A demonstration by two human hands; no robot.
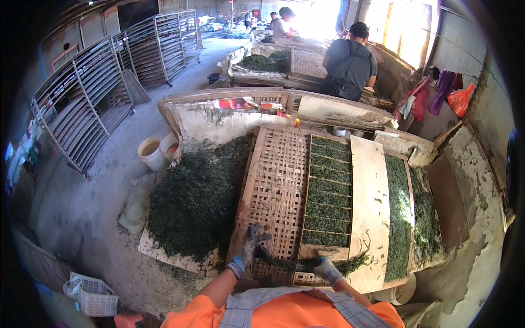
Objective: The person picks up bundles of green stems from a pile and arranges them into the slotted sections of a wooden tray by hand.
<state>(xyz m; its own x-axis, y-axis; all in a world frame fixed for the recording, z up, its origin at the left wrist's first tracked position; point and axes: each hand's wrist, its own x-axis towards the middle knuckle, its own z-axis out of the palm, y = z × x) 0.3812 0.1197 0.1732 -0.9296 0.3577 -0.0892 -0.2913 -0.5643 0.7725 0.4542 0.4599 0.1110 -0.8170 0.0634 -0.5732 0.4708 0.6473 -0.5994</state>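
Our gloved left hand [252,244] spreads over woven tan slats [280,183]; we can't tell if our right hand [327,269] holds stringy green strands [353,264].

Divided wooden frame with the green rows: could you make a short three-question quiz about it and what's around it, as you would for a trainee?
1. Multiple choice: what fills the rows of the divided wooden frame?
a) white powder
b) dark green material
c) red bags

2. True or false: in this view, the gloved left hand appears in front of the lower part of the woven panel.

3. Fill in: as seen here, the big loose green heap lies to the ____ of the woven panel.

Key: 1 b; 2 true; 3 left.
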